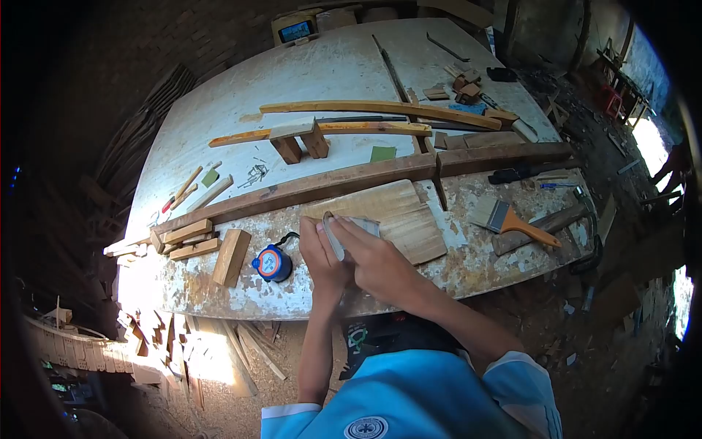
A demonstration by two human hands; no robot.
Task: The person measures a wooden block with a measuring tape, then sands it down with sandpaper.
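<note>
My left hand (322,252) and my right hand (382,265) meet over the near edge of the workbench, fingers closed. Between them is a small pale flat piece (333,237), curved or rounded at its edge; its material I cannot make out. My fingers hide part of it. Just beyond them a broad light wooden board (409,219) lies flat on the bench. To the left of my left hand stands a blue tape measure (272,263) with a dark strap, and beside it rests a wooden block (232,257).
A long wooden beam (314,184) crosses the bench beyond the board. A paintbrush (515,222) with an orange handle lies to the right. Short wood pieces (191,240) are stacked at left. A small wooden stand (298,139), loose nails (255,174) and a phone (295,31) are farther back.
</note>
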